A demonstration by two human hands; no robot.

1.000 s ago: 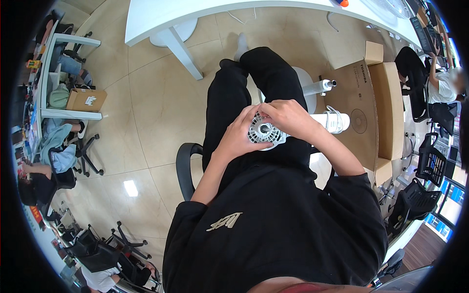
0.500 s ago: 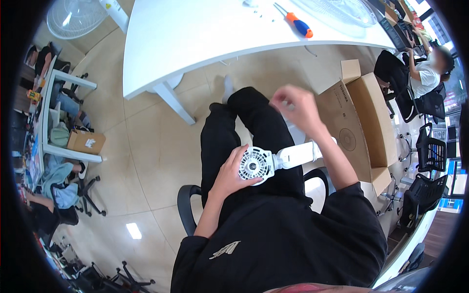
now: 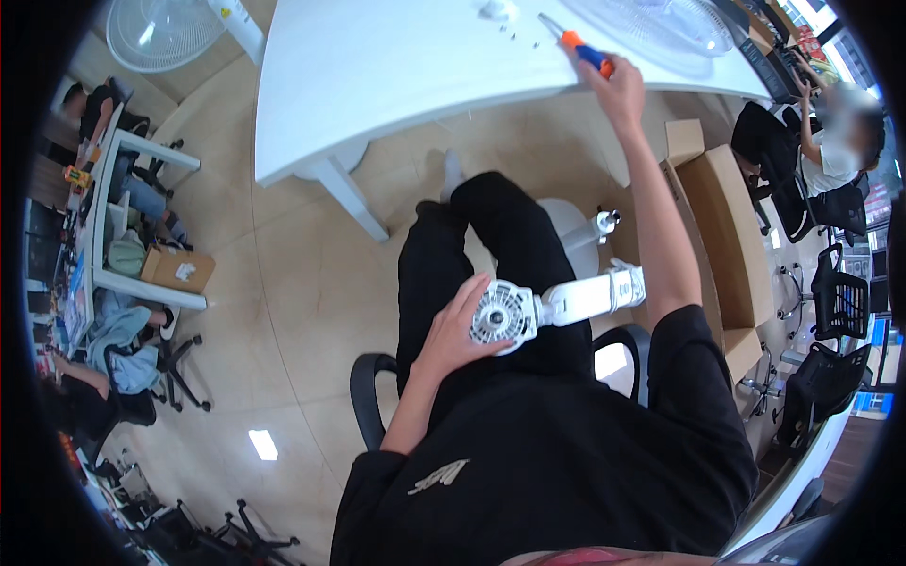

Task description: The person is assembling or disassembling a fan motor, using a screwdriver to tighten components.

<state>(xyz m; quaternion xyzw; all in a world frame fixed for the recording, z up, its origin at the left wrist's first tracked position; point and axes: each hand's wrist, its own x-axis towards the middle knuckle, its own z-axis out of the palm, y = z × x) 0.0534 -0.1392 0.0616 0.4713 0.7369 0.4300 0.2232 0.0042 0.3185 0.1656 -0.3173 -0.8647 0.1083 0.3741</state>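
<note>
On my lap lies a white fan motor unit with a round vented housing and a central shaft. My left hand is closed round the housing's left side, thumb below and fingers above. A white neck piece with a cord wound round it extends from the unit to the right. My right hand reaches to the white table's front edge, its fingers closed on the handle end of an orange and blue screwdriver. The screwdriver's blade points away to the left, and several small dark pieces lie beside it.
A clear fan grille or blade rests on the white table. Beyond my right knee stands a white pole on a base. An open cardboard box is at the right. Another fan stands far left; people sit at both sides.
My right hand has moved forward from above my right knee to the screwdriver on the table and closed on its handle. The left hand still holds the fan motor unit. The view has shifted slightly.
</note>
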